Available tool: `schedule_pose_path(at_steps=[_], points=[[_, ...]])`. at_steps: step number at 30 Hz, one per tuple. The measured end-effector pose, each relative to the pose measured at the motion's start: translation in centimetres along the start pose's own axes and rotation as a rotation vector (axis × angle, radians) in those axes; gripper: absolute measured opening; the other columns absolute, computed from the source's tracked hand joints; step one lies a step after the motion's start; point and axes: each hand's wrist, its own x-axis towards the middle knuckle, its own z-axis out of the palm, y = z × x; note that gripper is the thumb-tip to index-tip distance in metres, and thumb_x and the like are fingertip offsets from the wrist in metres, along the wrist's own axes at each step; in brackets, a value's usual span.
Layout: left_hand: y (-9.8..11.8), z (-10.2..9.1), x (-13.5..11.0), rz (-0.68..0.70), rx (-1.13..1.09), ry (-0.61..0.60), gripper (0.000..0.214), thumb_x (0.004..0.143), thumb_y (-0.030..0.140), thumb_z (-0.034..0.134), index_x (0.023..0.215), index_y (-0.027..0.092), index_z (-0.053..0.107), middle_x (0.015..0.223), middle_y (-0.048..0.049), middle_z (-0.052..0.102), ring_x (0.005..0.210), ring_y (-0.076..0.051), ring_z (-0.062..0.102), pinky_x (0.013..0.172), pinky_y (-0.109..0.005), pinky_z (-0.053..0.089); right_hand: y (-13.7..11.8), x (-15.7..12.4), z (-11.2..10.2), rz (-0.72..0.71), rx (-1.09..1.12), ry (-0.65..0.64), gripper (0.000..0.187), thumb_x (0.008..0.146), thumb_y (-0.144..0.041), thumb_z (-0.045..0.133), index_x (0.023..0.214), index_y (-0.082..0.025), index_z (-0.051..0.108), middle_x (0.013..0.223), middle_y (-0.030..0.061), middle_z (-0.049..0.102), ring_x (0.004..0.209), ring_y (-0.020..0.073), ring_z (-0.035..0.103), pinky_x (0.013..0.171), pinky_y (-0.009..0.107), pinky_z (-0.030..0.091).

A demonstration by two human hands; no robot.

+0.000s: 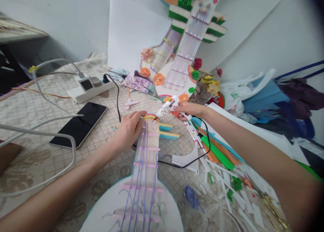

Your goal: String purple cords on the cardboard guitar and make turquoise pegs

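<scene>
A white paper guitar [141, 195] with purple yarn strings and pink frets lies in front of me, its neck pointing away. My left hand [129, 129] is closed in a pinch on the strings at the top of the neck, beside the coloured headstock pegs [167, 131]. My right hand [188, 110] is closed around a white glue gun [167, 107], whose nozzle points at the headstock. The gun's black cord [199, 154] loops over the table.
A black phone [79, 124] and a white power strip [88, 87] lie at the left, with grey cables. Finished decorated paper guitars [182, 46] lean on the wall behind. Paper strips and scraps [217, 157] cover the right; scissors [274, 211] lie at the lower right.
</scene>
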Motion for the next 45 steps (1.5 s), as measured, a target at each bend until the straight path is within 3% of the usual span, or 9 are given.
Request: schedule_pose_path(at_steps=[9, 29, 39, 43, 45], points=[[-0.1, 0.1, 0.0, 0.022, 0.003, 0.010, 0.030, 0.092, 0.016, 0.037, 0.118, 0.013, 0.052, 0.114, -0.0120, 0.064, 0.105, -0.024, 0.060, 0.092, -0.041, 0.046, 0.8, 0.4, -0.7, 0.007, -0.017, -0.031, 0.048, 0.081, -0.059, 0.057, 0.066, -0.014, 0.050, 0.052, -0.0061, 0.041, 0.038, 0.0030, 0.039, 0.036, 0.016, 0.029], [-0.1, 0.2, 0.0, 0.034, 0.023, 0.007, 0.030, 0.092, 0.015, 0.037, 0.119, 0.014, 0.051, 0.115, -0.0107, 0.064, 0.107, -0.024, 0.058, 0.093, -0.043, 0.045, 0.9, 1.2, -0.8, -0.014, -0.071, -0.085, 0.050, 0.085, -0.058, 0.052, 0.059, -0.016, 0.045, 0.041, -0.0054, 0.044, 0.036, 0.0044, 0.038, 0.039, 0.018, 0.034], [-0.6, 0.4, -0.2, 0.054, 0.016, 0.033, 0.031, 0.091, 0.015, 0.038, 0.120, 0.013, 0.050, 0.113, -0.0116, 0.064, 0.105, -0.024, 0.060, 0.091, -0.042, 0.047, 0.8, 0.2, -0.2, -0.004, -0.084, 0.034, 0.051, 0.079, -0.062, 0.057, 0.060, -0.016, 0.045, 0.045, -0.0059, 0.044, 0.036, 0.0045, 0.039, 0.039, 0.019, 0.033], [-0.6, 0.3, -0.1, 0.054, 0.005, 0.031, 0.032, 0.091, 0.015, 0.037, 0.119, 0.013, 0.051, 0.112, -0.0124, 0.064, 0.104, -0.024, 0.060, 0.090, -0.042, 0.048, 1.9, -1.4, -0.5, -0.095, -0.104, 0.166, 0.051, 0.080, -0.064, 0.053, 0.064, -0.016, 0.050, 0.045, -0.0048, 0.046, 0.039, 0.0069, 0.042, 0.042, 0.021, 0.035], [-0.5, 0.3, 0.0, 0.045, -0.005, 0.022, 0.032, 0.091, 0.016, 0.038, 0.120, 0.013, 0.050, 0.113, -0.0127, 0.064, 0.104, -0.024, 0.060, 0.090, -0.042, 0.047, 3.0, -2.5, -0.4, -0.112, -0.165, 0.296, 0.050, 0.083, -0.063, 0.048, 0.067, -0.015, 0.053, 0.046, -0.0032, 0.049, 0.041, 0.0090, 0.044, 0.044, 0.022, 0.035]])
